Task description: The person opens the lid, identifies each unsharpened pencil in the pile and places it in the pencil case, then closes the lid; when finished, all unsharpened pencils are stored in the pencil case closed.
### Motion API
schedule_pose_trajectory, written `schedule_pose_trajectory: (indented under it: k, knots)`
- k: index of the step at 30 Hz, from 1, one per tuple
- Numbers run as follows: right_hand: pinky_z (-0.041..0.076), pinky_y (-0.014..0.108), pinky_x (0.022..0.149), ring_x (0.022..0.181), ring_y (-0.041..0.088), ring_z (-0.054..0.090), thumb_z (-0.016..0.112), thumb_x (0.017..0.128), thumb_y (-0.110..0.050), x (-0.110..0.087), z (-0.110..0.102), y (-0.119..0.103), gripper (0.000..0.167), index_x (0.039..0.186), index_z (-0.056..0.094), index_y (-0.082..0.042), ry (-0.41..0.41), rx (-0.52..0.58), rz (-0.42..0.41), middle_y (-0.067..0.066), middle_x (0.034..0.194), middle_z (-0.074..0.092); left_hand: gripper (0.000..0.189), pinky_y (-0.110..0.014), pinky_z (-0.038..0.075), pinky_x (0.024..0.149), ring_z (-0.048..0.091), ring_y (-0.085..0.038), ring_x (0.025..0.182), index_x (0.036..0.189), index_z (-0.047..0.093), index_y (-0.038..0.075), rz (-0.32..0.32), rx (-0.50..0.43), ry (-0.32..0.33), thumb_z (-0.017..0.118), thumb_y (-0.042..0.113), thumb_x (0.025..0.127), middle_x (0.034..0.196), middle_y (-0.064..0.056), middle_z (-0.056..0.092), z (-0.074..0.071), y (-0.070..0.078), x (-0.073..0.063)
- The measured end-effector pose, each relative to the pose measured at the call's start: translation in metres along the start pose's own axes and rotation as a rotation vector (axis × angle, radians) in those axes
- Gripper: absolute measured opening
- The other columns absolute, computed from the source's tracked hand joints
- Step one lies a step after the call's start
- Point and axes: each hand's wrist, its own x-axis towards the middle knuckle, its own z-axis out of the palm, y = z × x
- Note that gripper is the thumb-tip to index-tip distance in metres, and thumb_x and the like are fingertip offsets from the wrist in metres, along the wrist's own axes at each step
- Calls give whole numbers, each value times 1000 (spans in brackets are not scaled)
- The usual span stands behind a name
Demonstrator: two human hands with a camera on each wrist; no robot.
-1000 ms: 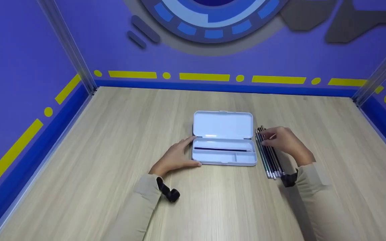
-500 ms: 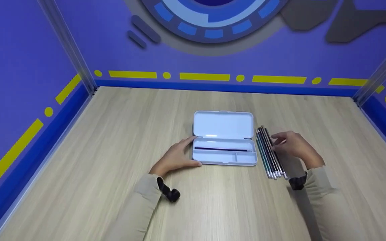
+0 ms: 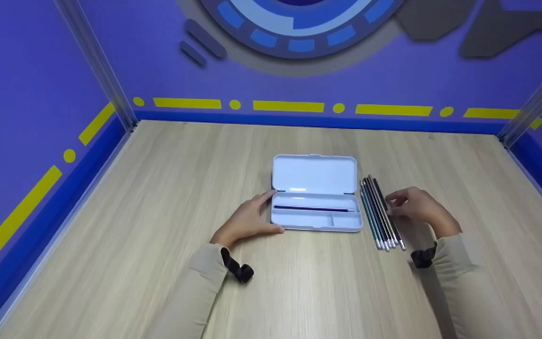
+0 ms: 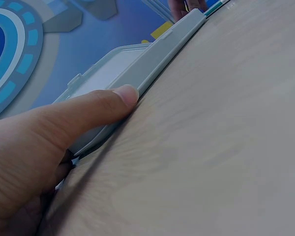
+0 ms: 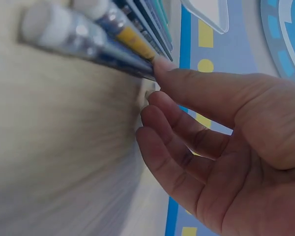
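Observation:
A white pencil case lies with its lid raised at the back. One dark pencil rests in its long rear compartment. My left hand grips the case's left end, thumb along the front wall and fingers toward the hinge corner. To the right of the case, several pencils lie side by side, white eraser ends toward me. My right hand is at the right side of this row. In the right wrist view its thumb touches the outermost pencil, and the other fingers are loosely bent below.
The wood-grain table reaches back to a blue panel wall with yellow marks. Side panels stand at left and right, with metal posts in the corners. Each wrist carries a black strap camera.
My right hand has moved off the top of the pencils to their right side. The rightmost pencil now lies slightly apart from the row. My left hand stays on the case.

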Motion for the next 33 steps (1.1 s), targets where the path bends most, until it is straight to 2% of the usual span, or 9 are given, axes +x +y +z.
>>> schedule_pose_trajectory:
  k: [6, 11, 17, 25, 33]
  knots:
    - [53, 31, 70, 84, 20, 63, 67, 88, -15, 3, 1, 2, 48, 126, 56, 11, 22, 21, 8, 27, 108, 65, 103, -45, 28, 117, 32, -31, 142, 151, 33, 18, 12, -3, 3, 85, 47, 66, 153, -12, 36, 0, 0, 1]
    - [54, 29, 64, 74, 15, 63, 67, 87, -11, 5, 3, 6, 48, 126, 55, 13, 42, 62, 10, 27, 102, 67, 104, -44, 28, 117, 32, -30, 142, 151, 32, 18, 16, -1, 1, 85, 46, 66, 153, -11, 36, 0, 0, 1]
    - [56, 28, 62, 71, 13, 62, 65, 88, -11, 6, 3, 9, 48, 129, 53, 12, 30, 122, 36, 23, 101, 66, 104, -44, 29, 116, 33, -29, 142, 151, 33, 19, 9, -7, 1, 85, 46, 66, 153, -11, 36, 0, 0, 1]
    - [53, 26, 59, 68, 13, 59, 65, 88, -11, 4, 2, 12, 48, 130, 54, 9, 54, 147, 31, 16, 95, 67, 105, -45, 28, 116, 32, -30, 142, 151, 32, 19, 3, -3, -3, 85, 48, 66, 154, -11, 36, 0, 1, 0]
    - [54, 27, 60, 68, 13, 61, 61, 90, -10, 3, -1, 9, 47, 133, 52, 8, 80, 158, 4, 23, 103, 65, 104, -44, 28, 117, 32, -29, 142, 151, 32, 19, 14, 14, 0, 84, 48, 66, 154, -9, 36, 0, -1, 0]
